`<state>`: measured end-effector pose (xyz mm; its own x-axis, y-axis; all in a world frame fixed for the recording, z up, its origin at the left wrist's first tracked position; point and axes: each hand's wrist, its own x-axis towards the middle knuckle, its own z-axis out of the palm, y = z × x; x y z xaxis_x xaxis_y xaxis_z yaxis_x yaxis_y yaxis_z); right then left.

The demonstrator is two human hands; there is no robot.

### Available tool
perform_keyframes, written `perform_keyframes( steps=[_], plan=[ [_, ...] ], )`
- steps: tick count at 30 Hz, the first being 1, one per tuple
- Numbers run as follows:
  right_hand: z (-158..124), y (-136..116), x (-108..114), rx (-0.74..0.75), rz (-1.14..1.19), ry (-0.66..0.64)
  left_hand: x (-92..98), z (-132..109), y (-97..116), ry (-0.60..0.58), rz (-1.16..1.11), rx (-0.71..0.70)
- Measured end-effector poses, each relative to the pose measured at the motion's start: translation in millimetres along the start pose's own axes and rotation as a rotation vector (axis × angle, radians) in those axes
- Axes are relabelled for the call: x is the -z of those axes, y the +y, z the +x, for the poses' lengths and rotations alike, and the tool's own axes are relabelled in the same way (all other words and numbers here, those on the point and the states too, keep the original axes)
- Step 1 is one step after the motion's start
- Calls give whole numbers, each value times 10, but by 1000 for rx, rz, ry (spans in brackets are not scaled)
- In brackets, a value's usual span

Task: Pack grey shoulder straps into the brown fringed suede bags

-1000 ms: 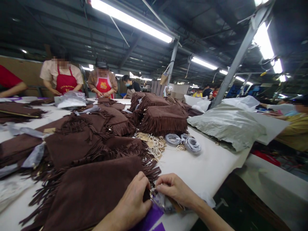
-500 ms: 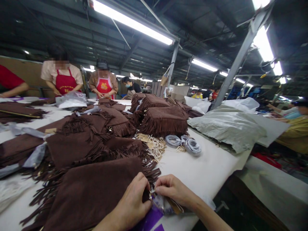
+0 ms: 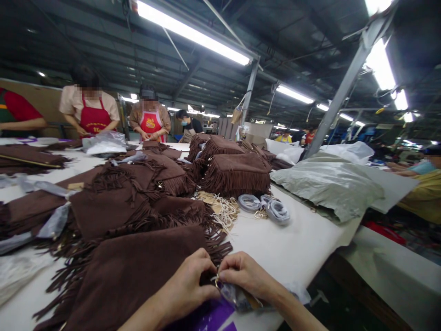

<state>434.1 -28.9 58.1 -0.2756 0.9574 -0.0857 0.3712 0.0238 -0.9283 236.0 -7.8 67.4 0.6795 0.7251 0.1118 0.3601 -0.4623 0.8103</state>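
A brown fringed suede bag (image 3: pixel 138 271) lies flat on the table before me. At its right edge my left hand (image 3: pixel 193 280) is closed, thumb and fingers pinching a small gold metal clasp (image 3: pixel 217 281). My right hand (image 3: pixel 246 276) meets it from the other side, its fingertips pinched on the same clasp. Below the right hand is a bundle in clear plastic (image 3: pixel 236 296), apparently a wrapped strap, with a tan paper tag (image 3: pixel 254 301) beside it. A purple sheet (image 3: pixel 215 312) shows under the hands. The fingers partly hide the clasp.
Several more brown fringed bags (image 3: pixel 237 172) are piled ahead and left. Corded tags (image 3: pixel 223 211) and plastic-wrapped coiled straps (image 3: pixel 277 211) lie beyond my hands on the white table (image 3: pixel 292 248). Grey sheeting (image 3: pixel 330 184) covers the right side. Co-workers (image 3: pixel 93 110) stand across the table.
My right hand has come slightly closer to my left at the clasp. The whole view has shifted a little; the bags and straps lie as before.
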Motion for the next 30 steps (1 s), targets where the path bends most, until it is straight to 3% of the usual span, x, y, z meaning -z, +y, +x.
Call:
perform_keyframes(
  steps=[8,15,22,30],
  plan=[
    [1,-24,-10,-5,-27,0,-17,-1,-68,91,75,-113],
    [-15,-33,-8,0,-51,-9,-100,13,-90,46,319,-239],
    [2,-113,81,35,9,72,-7,80,-38,367,-18,-163],
    [142,-106,-88,133,-47,93,31,152,-7,413,-173,-120]
  ],
)
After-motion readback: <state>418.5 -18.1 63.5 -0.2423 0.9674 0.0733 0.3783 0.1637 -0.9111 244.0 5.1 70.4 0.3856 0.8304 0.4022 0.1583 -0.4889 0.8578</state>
